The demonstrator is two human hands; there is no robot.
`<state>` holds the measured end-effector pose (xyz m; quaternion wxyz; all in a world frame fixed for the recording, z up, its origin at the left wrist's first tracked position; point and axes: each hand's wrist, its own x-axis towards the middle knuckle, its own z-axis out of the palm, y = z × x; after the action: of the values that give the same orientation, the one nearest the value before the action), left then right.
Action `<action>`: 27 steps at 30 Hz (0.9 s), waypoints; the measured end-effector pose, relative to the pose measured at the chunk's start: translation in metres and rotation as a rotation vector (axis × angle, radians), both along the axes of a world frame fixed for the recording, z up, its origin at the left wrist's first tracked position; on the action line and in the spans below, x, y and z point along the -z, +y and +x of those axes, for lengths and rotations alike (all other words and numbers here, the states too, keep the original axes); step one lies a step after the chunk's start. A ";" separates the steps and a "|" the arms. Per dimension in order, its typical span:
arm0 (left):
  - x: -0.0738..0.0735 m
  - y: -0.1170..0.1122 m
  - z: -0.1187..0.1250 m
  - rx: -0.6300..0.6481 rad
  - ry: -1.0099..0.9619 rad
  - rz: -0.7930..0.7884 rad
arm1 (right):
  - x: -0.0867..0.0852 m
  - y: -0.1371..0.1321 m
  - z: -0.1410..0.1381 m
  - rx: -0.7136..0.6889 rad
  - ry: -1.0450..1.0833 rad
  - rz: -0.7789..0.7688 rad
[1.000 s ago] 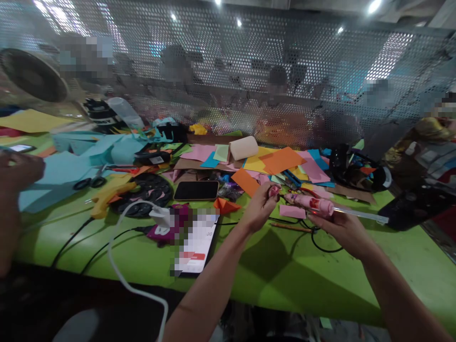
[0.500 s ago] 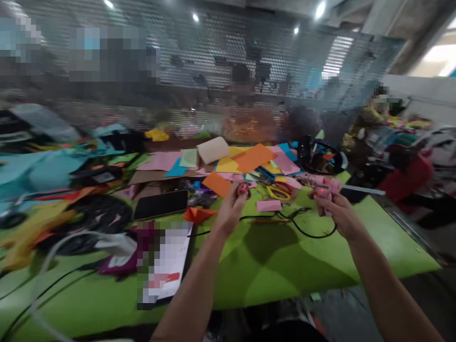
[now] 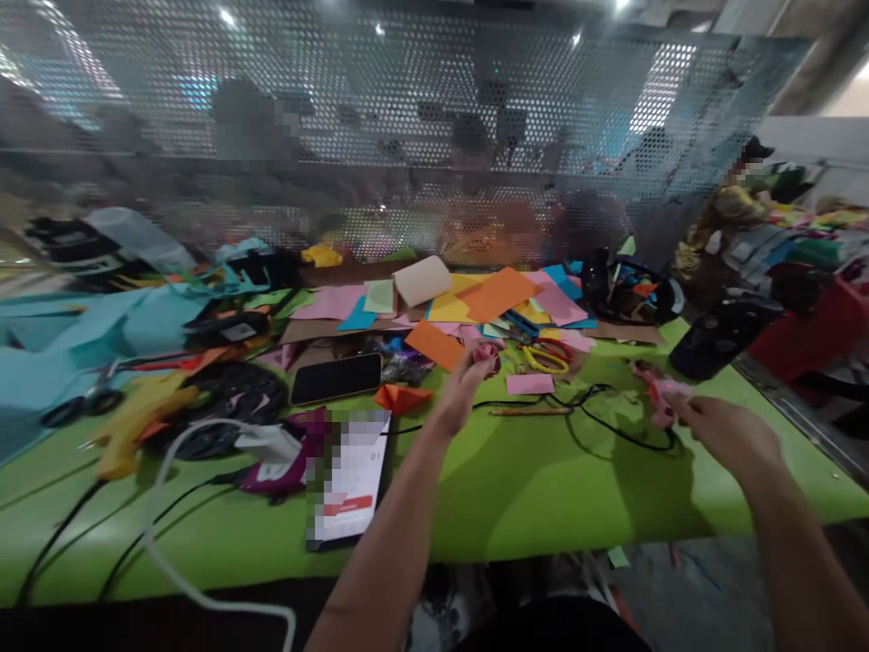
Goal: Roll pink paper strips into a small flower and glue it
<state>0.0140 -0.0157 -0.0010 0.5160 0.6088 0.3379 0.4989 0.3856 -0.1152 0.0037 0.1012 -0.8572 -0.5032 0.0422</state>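
My left hand (image 3: 468, 385) is raised over the middle of the green table (image 3: 529, 489), its fingers pinched on a small pink rolled piece (image 3: 486, 352). My right hand (image 3: 730, 435) is low at the right, closed around the handle of a pink glue gun (image 3: 655, 391) that rests down near the table surface. The gun's black cord (image 3: 597, 417) loops across the table between my hands. A small pink paper slip (image 3: 530, 384) and a pencil (image 3: 529, 412) lie just beyond the cord.
Coloured paper sheets (image 3: 499, 294), a cream paper roll (image 3: 422, 281), yellow scissors (image 3: 543, 360), two phones (image 3: 338, 378), a yellow glue gun (image 3: 136, 426) and a white cable (image 3: 176, 507) litter the table. A perforated screen (image 3: 434, 136) stands behind. A black bowl (image 3: 628, 290) sits far right.
My right hand has dropped and moved right, bringing the pink glue gun down to the table. My left hand keeps its pink piece raised. The camera has swung.
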 end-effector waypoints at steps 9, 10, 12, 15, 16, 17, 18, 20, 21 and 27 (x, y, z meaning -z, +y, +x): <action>0.013 0.009 0.002 0.176 0.002 -0.139 | -0.063 0.025 -0.119 -0.911 0.261 0.568; 0.012 0.008 0.002 0.197 0.004 -0.140 | -0.067 0.032 -0.134 -0.977 0.282 0.587; 0.009 0.005 0.002 0.230 0.014 -0.150 | -0.070 0.045 -0.158 -1.075 0.301 0.568; 0.002 -0.001 0.001 0.250 0.024 -0.163 | -0.068 0.058 -0.178 -1.152 0.311 0.565; 0.000 -0.003 0.001 0.254 0.022 -0.164 | -0.067 0.060 -0.182 -1.164 0.310 0.565; -0.003 -0.005 0.000 0.256 0.021 -0.161 | -0.065 0.062 -0.184 -1.171 0.306 0.563; -0.004 -0.006 0.000 0.258 0.024 -0.157 | -0.063 0.063 -0.186 -1.173 0.298 0.562; -0.006 -0.008 -0.001 0.255 0.037 -0.151 | -0.061 0.063 -0.187 -1.166 0.266 0.561; -0.006 -0.008 -0.001 0.253 0.044 -0.147 | -0.060 0.063 -0.187 -1.158 0.242 0.565; -0.004 -0.008 0.001 0.252 0.061 -0.155 | -0.057 0.064 -0.186 -1.139 0.092 0.577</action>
<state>0.0150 -0.0234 0.0033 0.6094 0.6196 0.3121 0.3838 0.1993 -0.0517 0.0602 0.3109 -0.3909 -0.8662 -0.0110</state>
